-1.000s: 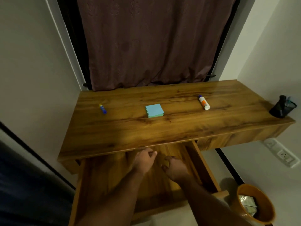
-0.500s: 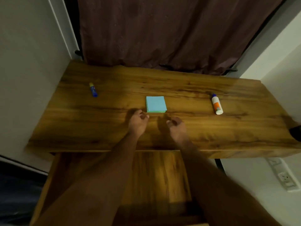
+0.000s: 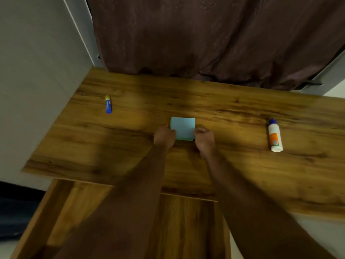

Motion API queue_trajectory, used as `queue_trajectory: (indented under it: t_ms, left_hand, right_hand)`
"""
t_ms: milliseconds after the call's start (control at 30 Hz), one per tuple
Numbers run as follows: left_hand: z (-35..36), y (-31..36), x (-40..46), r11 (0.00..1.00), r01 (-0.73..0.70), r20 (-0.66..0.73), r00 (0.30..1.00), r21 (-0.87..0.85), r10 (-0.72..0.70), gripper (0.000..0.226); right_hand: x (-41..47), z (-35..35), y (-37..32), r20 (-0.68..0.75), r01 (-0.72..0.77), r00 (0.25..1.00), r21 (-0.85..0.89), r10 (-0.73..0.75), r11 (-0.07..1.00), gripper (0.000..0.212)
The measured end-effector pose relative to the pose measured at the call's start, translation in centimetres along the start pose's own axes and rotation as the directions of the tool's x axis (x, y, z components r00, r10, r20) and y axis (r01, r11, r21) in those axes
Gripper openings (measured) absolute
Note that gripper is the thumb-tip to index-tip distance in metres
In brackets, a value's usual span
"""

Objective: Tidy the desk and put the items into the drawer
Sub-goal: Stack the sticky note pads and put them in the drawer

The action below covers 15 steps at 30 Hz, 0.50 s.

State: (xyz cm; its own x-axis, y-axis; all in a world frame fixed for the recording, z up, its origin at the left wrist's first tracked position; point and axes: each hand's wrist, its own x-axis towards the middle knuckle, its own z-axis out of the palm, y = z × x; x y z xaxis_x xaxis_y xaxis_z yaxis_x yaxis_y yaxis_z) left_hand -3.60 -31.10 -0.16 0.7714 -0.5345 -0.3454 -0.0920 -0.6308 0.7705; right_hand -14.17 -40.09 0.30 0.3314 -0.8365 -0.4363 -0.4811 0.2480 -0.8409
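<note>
Your left hand (image 3: 164,136) and right hand (image 3: 204,137) grip the blue pad (image 3: 183,128) at its two sides, mid-frame on the table (image 3: 130,146). The drawer (image 3: 177,221) stands open at bottom; glue stick (image 3: 108,104) upper left, glue bottle (image 3: 274,135) right.

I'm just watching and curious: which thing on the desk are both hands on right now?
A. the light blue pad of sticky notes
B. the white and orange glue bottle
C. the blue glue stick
A: the left hand and right hand grip opposite sides of the sticky note pad; the glue stick and glue bottle lie untouched.
</note>
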Motion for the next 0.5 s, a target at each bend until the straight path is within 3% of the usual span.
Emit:
queue_trajectory:
  t_ms: [267, 367, 500]
  left_hand:
    - [-0.6, -1.1, -2.7, 0.987, 0.142, -0.044, 0.988, -0.073, -0.145, 0.032]
    - [-0.7, -2.0, -4.5, 0.959, 0.16, -0.044, 0.984, -0.234, -0.175, 0.028]
    - [-0.8, -3.9, -7.9, 0.886, 0.218, 0.061, 0.975, -0.41, -0.212, 0.034]
  right_hand:
    - [-1.8, -1.2, 2.2, 0.022, -0.094, 0.996, 0.108, 0.092, 0.99, 0.029]
    - [-4.1, -1.7, 3.5, 0.009, -0.093, 0.996, 0.148, 0.093, 0.985, 0.03]
    - [-8.2, -2.0, 5.8, -0.068, -0.068, 0.994, 0.205, 0.083, 0.976, 0.029]
